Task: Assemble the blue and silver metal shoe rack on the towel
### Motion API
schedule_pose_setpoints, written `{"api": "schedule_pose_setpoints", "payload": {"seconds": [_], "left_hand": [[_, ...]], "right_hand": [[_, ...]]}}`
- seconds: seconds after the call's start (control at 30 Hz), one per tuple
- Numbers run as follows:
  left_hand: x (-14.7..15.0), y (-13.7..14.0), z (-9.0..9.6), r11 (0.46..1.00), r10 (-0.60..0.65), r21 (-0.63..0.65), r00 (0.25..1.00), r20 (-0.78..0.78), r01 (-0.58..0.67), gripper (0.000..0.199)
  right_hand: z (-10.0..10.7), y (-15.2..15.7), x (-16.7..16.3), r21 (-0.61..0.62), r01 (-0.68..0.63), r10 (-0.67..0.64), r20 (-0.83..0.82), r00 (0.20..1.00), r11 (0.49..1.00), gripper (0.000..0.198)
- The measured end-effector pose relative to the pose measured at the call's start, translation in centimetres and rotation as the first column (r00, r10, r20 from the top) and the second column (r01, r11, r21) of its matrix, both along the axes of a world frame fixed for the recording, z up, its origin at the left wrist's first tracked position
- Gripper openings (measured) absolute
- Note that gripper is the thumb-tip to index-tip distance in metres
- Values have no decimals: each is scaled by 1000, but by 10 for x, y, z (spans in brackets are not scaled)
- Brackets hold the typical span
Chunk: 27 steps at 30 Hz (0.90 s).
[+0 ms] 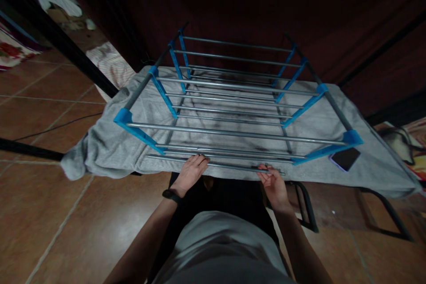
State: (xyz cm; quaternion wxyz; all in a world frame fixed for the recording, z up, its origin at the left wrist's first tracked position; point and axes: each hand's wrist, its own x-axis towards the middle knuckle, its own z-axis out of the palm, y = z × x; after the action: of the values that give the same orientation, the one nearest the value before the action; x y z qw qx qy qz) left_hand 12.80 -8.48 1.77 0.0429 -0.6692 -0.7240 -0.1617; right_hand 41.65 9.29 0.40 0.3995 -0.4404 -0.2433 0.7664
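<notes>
A loose grey metal rod (233, 167) lies along the near edge of the grey cloth, in front of a rack (233, 133) of metal bars and blue plastic side pieces. My left hand (193, 172) is closed over the rod left of its middle, its fingertips close to the rack's lowest front bars. Near the rod's right end, my right hand (273, 184) pinches it between thumb and fingers, palm turned up. Blue corner pieces (123, 117) join the rack's bars to darker side tubes.
Grey cloth (109, 151) covers the low surface under the rack. A dark phone (345, 159) lies on it at the right. Dark metal legs (309, 213) stand below, on the tiled floor (49, 213). Behind hangs a dark red curtain (233, 0). A thin cable (63, 125) crosses the floor at left.
</notes>
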Motion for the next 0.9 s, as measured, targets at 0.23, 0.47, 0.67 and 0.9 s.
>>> {"api": "schedule_pose_setpoints", "payload": {"seconds": [0.23,0.47,0.67,0.9], "left_hand": [[0,-2,2,1000,-10,28,1000,-10,10,24],[0,-3,8,1000,-15,26,1000,-26,16,20],[2,-5,16,1000,-17,25,1000,-23,18,19],[5,-4,31,999,-31,43,999,-19,31,27]], "right_hand": [[3,-1,1,-6,-2,2,-28,1000,1000,12],[0,-2,-3,-19,17,-17,22,1000,1000,21],[1,-6,-4,-14,-11,11,6,1000,1000,23],[10,-12,-4,14,-39,40,-59,997,999,24]]}}
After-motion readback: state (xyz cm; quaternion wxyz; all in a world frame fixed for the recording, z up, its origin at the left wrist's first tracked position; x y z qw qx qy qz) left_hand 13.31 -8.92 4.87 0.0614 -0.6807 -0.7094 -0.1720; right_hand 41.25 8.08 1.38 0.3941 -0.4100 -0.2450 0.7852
